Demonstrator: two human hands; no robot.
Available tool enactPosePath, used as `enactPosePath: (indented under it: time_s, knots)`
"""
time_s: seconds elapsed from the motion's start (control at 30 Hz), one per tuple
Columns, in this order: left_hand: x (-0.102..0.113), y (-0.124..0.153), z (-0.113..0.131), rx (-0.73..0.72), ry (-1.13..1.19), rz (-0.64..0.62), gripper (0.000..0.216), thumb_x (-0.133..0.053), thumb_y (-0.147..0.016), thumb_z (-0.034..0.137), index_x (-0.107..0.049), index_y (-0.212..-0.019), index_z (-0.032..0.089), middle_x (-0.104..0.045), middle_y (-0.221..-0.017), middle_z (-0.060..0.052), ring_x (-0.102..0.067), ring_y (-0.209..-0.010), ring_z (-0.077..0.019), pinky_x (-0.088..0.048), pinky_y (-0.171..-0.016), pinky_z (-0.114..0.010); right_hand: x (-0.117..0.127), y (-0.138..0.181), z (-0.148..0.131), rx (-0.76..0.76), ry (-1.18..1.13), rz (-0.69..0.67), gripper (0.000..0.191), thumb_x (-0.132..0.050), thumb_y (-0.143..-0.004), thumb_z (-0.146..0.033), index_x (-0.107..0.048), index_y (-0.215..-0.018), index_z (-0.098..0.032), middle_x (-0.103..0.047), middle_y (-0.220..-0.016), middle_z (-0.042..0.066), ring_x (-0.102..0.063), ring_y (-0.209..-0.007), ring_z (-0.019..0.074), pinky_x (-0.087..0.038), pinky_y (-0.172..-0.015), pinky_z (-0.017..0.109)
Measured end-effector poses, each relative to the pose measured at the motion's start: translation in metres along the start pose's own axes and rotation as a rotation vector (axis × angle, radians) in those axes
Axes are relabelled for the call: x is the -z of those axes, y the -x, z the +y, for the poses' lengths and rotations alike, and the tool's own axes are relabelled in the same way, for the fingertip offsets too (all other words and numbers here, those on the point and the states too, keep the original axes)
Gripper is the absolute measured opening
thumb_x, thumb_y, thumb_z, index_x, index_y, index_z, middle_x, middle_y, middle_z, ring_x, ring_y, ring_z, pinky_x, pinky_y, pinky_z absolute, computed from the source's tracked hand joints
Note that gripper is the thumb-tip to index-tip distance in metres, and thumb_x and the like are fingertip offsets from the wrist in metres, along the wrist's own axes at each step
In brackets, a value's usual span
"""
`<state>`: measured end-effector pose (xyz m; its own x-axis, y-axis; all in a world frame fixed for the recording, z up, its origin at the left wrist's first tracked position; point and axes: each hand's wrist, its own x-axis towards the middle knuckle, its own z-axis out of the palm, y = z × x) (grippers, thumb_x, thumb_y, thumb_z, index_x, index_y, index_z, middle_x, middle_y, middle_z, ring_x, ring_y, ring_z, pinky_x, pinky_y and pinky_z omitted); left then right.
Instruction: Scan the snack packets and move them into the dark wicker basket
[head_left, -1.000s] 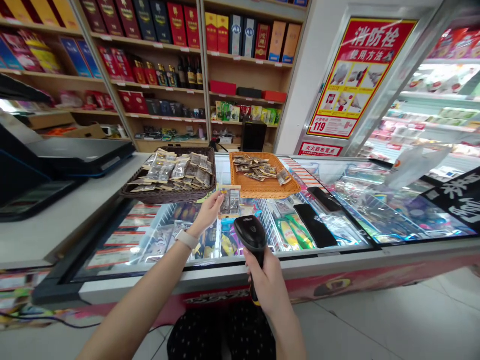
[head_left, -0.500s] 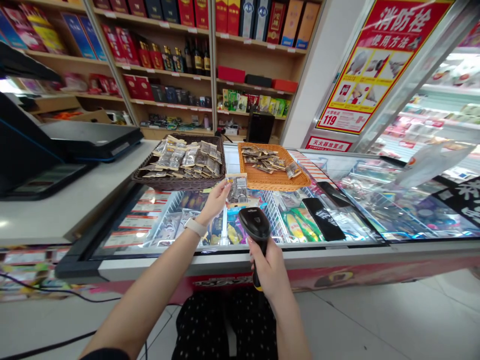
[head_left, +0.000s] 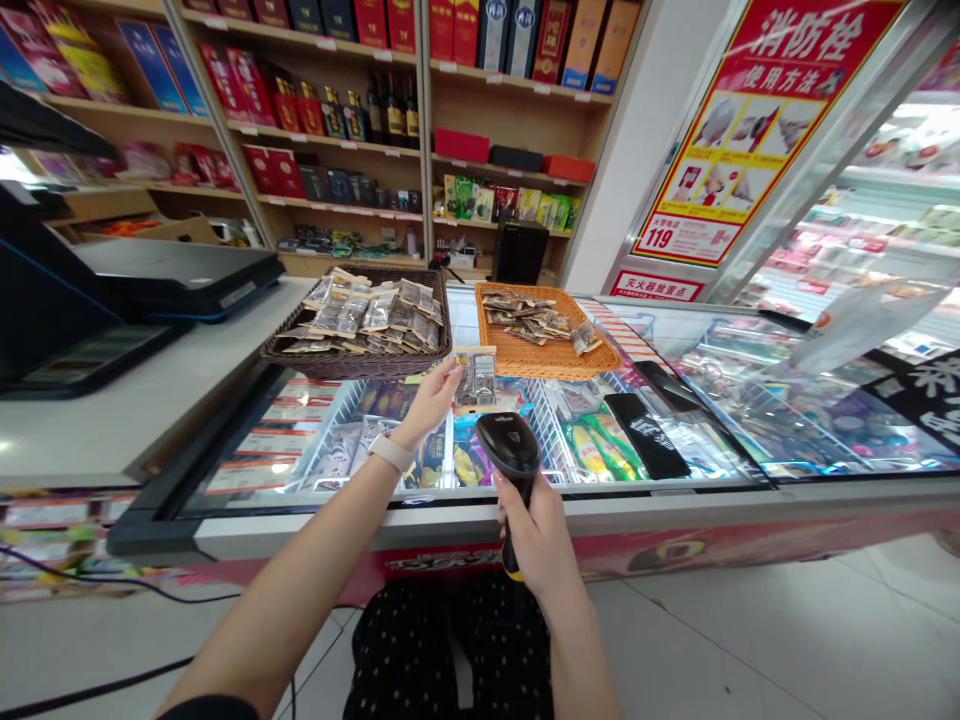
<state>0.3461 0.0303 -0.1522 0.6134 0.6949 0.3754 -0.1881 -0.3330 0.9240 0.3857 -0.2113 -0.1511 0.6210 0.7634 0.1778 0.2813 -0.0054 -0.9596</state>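
Pinching a small clear snack packet (head_left: pixel 475 377) by its left edge, the left hand (head_left: pixel 433 400) holds it upright above the glass freezer lid (head_left: pixel 720 420). Just below the packet, the right hand (head_left: pixel 541 545) is wrapped tight around a black barcode scanner (head_left: pixel 512 460), its head aimed at the packet. Beyond the left hand sits a dark wicker basket (head_left: pixel 352 362) of packets; beyond the right, an orange basket (head_left: pixel 551 355).

The left arm is stretching forward, with the left hand (head_left: pixel 433 398) raised and its fingertips pinching together. The right hand (head_left: pixel 538 540) is gripping in a closed fist, thumb wrapping, forearm angling upward.
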Motion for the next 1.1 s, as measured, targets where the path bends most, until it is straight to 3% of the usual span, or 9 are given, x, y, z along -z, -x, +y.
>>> enactPosePath:
  time_s: [0.2,0.4,0.53,0.63,0.73,0.83,0.9,1.0,1.1]
  knots:
    - [-0.003,0.000,0.001,0.032,0.014,0.096,0.040,-0.062,-0.092,0.059,-0.063,-0.091,0.019,-0.050,-0.066,0.002,-0.051,-0.055,-0.0120,-0.048,-0.050,-0.023,0.001,0.001,0.000,-0.011,0.003,-0.006,0.044,-0.056,-0.099,-0.051,-0.071,-0.119,-0.015,-0.077,-0.099,0.014,-0.073,-0.103,0.0312,-0.058,-0.068,0.031]
    - [-0.001,0.004,0.016,0.300,0.297,0.166,0.032,-0.065,-0.085,0.042,-0.057,-0.110,0.023,-0.065,-0.082,0.000,-0.061,-0.058,-0.0142,-0.055,-0.048,-0.027,0.003,0.004,-0.001,-0.011,-0.006,0.018,0.047,-0.055,-0.098,-0.054,-0.072,-0.117,-0.014,-0.078,-0.094,0.013,-0.074,-0.098,0.0309,-0.058,-0.068,0.031]
    - [0.021,-0.004,0.037,0.199,0.254,0.257,0.044,-0.073,-0.075,0.029,-0.058,-0.117,0.024,-0.061,-0.073,0.005,-0.054,-0.053,-0.0085,-0.062,-0.061,-0.029,0.010,0.005,0.000,-0.044,-0.025,0.018,0.049,-0.056,-0.098,-0.057,-0.072,-0.116,-0.014,-0.078,-0.095,0.014,-0.074,-0.096,0.0321,-0.056,-0.062,0.030]
    - [0.050,-0.028,0.065,0.051,0.089,0.404,0.043,-0.070,-0.077,0.029,-0.062,-0.119,0.023,-0.062,-0.074,0.004,-0.052,-0.053,-0.0072,-0.063,-0.067,-0.030,0.017,0.006,0.000,-0.063,-0.036,0.023,0.051,-0.055,-0.098,-0.059,-0.072,-0.117,-0.014,-0.078,-0.094,0.014,-0.074,-0.093,0.0327,-0.053,-0.059,0.030]
    - [0.084,-0.063,0.097,-0.044,-0.249,0.541,0.035,-0.062,-0.085,0.031,-0.068,-0.115,0.015,-0.069,-0.085,-0.003,-0.062,-0.072,-0.0135,-0.062,-0.077,-0.032,0.022,0.006,-0.001,-0.062,-0.037,0.022,0.051,-0.055,-0.097,-0.059,-0.071,-0.116,-0.015,-0.078,-0.095,0.014,-0.074,-0.091,0.0325,-0.052,-0.059,0.031]
    - [0.112,-0.096,0.116,0.004,-0.721,0.685,0.030,-0.058,-0.089,0.030,-0.072,-0.108,0.011,-0.071,-0.090,-0.005,-0.063,-0.090,-0.0206,-0.054,-0.095,-0.039,0.024,0.007,-0.004,-0.056,-0.012,0.012,0.049,-0.055,-0.097,-0.058,-0.072,-0.113,-0.015,-0.077,-0.087,0.011,-0.073,-0.081,0.0302,-0.051,-0.058,0.031]
    - [0.125,-0.110,0.115,0.142,-0.957,0.643,0.032,-0.059,-0.091,0.032,-0.071,-0.112,0.011,-0.072,-0.100,-0.009,-0.061,-0.102,-0.0269,-0.049,-0.102,-0.048,0.026,0.008,-0.007,-0.053,0.014,0.002,0.047,-0.054,-0.098,-0.057,-0.072,-0.111,-0.015,-0.076,-0.084,0.010,-0.072,-0.075,0.0281,-0.050,-0.057,0.030]
    - [0.134,-0.119,0.097,0.352,-1.194,0.457,0.047,-0.061,-0.090,0.037,-0.063,-0.124,0.005,-0.064,-0.131,-0.020,-0.051,-0.126,-0.0381,-0.037,-0.109,-0.061,0.030,0.009,-0.011,-0.044,0.038,0.003,0.045,-0.054,-0.098,-0.055,-0.071,-0.107,-0.015,-0.075,-0.084,0.010,-0.071,-0.071,0.0260,-0.049,-0.056,0.029]
    - [0.132,-0.116,0.076,0.368,-1.330,0.461,0.053,-0.059,-0.092,0.037,-0.056,-0.131,0.001,-0.048,-0.149,-0.026,-0.038,-0.138,-0.0428,-0.029,-0.112,-0.063,0.035,0.010,-0.014,-0.041,0.055,-0.003,0.042,-0.054,-0.100,-0.052,-0.071,-0.109,-0.015,-0.075,-0.084,0.009,-0.071,-0.072,0.0253,-0.049,-0.057,0.028]
